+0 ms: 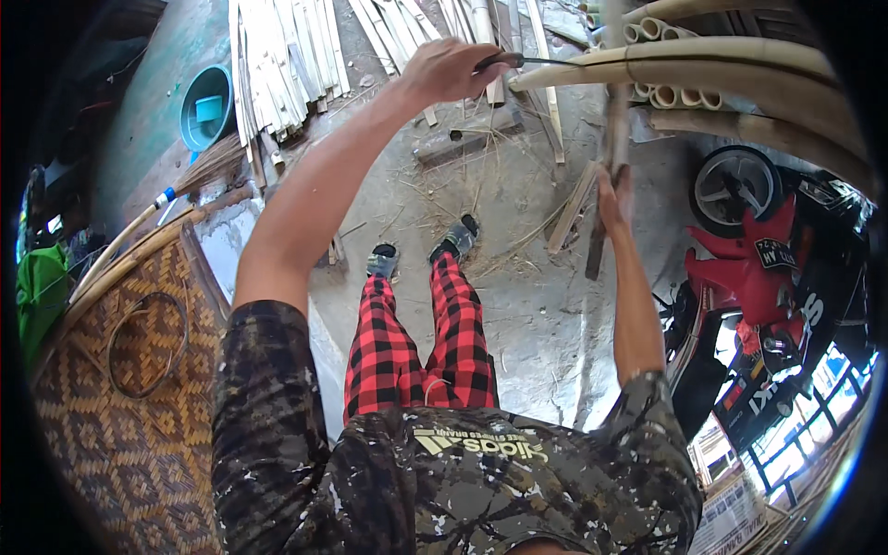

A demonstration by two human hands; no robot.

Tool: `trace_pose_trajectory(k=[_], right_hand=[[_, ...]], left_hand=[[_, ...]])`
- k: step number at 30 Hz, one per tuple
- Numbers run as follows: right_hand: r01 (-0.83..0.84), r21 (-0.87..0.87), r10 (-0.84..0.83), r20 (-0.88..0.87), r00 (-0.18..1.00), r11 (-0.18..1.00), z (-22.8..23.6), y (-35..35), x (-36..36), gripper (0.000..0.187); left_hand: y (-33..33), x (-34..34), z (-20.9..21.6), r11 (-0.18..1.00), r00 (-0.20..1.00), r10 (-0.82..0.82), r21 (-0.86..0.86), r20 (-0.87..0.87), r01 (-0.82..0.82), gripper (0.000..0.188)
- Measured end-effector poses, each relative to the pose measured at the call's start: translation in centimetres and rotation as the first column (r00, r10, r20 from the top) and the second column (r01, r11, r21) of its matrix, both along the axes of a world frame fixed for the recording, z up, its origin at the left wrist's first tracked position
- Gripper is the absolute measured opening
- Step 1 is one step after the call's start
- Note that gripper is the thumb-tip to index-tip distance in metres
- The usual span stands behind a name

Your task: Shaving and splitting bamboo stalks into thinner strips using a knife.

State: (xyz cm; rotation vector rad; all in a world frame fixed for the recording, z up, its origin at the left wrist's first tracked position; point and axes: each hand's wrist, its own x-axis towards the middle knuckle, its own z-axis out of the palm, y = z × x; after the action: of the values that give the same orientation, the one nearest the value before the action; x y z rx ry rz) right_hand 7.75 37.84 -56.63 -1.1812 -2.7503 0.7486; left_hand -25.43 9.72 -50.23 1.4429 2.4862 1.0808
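My left hand [451,70] is closed around the dark handle of a long knife [548,61]. The blade reaches right, to the near end of a pale bamboo pole [703,65], where a dark split runs along the pole. My right hand [614,196] grips a wooden stick [597,242] that stands lengthwise in view and crosses the pole. Its upper part is smeared by motion, so whether it touches the knife or the bamboo cannot be told.
Pale split strips [287,65] lie at the far left by a blue basin [205,109] and a broom [211,165]. A short wooden block [467,136] rests on the floor before my feet. Cut bamboo tubes [689,96] are stacked under the pole. A red and black motorcycle [754,268] stands right.
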Motion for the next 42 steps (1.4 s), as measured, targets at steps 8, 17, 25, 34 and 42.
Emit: trace_pose_trajectory(k=[8, 17, 25, 34, 42], right_hand=[[-0.008, -0.208, -0.042, -0.234, 0.971, 0.978, 4.8, 0.8, -0.9, 0.076], [-0.008, -0.234, -0.186, -0.791, 0.582, 0.972, 3.1, 8.7, 3.1, 0.043], [0.147, -0.282, -0.138, 0.050, 0.989, 0.948, -1.0, -3.1, -1.2, 0.092], [0.257, -0.314, -0.247, 0.070, 0.966, 0.914, 2.1, -13.0, 16.9, 0.071], [0.444, -0.148, -0.304, 0.539, 0.785, 0.884, -7.6, -15.7, 24.7, 0.072]], left_hand=[[-1.9, 0.6, -1.2, 0.993, 1.000, -0.003, -0.114, -0.002, 0.003, 0.027], [1.7, 0.1, -2.0, 0.999, 0.999, 0.020, -0.026, 0.036, -0.019, 0.031], [-0.8, -1.1, -5.4, 0.991, 0.996, 0.061, -0.120, 0.072, -0.052, 0.033], [-1.3, -0.1, -5.6, 0.988, 0.974, 0.132, -0.100, 0.182, -0.115, 0.032], [1.9, 0.8, -3.7, 0.993, 0.980, 0.057, -0.112, 0.190, -0.036, 0.032]])
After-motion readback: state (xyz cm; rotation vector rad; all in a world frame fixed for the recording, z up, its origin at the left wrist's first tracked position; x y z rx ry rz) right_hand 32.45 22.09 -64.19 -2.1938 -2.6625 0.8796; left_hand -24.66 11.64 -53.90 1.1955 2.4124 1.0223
